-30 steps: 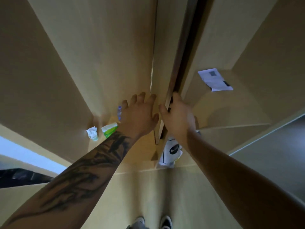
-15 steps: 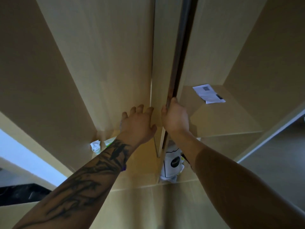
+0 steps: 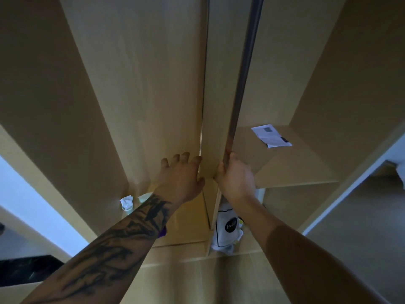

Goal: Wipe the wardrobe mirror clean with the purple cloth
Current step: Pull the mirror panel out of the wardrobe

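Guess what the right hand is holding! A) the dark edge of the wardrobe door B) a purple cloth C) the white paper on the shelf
A: the right hand grips the dark door edge, while the white paper lies untouched on the shelf.

Dim, warm-toned wide-angle view, strong edge distortion, pale daylight at both lower sides, soft overall focus.

We are in a home, likely a bedroom, facing a light wood wardrobe. Inside it, a shelf carries a white paper sheet, and below that shelf sits a white bag. Right of the wardrobe, the floor is carpeted.
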{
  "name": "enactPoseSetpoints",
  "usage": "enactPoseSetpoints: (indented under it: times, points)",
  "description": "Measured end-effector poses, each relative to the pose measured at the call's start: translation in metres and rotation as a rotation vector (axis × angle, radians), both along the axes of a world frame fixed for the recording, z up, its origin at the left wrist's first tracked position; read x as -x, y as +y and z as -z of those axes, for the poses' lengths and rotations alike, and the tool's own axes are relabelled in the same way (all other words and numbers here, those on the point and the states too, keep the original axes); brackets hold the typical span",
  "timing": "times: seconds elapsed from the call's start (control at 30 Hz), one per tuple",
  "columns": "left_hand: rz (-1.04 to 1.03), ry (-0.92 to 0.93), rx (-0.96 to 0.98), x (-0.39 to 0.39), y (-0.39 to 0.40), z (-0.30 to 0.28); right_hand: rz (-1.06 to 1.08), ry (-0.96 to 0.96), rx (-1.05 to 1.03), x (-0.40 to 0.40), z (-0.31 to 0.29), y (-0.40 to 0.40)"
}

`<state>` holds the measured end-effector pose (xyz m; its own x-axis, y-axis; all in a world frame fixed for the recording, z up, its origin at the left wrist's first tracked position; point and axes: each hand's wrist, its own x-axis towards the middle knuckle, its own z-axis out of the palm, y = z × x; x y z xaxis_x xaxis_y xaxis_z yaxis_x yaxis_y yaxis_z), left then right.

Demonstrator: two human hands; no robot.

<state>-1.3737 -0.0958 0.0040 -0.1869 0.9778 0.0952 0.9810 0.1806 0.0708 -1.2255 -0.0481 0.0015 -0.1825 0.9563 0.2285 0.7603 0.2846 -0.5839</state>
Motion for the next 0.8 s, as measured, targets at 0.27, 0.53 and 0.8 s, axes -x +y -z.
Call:
enactPoseSetpoints:
  times: [0.27,0.53,0.8]
  points:
    - [0.015,0.059,0.011,-0.009,-0.004,-0.013,0.005,-0.006,-0.043,-0.032,0.007,-0.028]
    - [-0.005,0.055,-0.041,-0.021,-0.006,-0.025,0.011,-0.016,-0.078,-0.059,0.014,-0.038]
    - [-0.040,-0.032,-0.052,-0.024,-0.009,-0.018,0.039,0.087,-0.110,-0.095,0.027,-0.013]
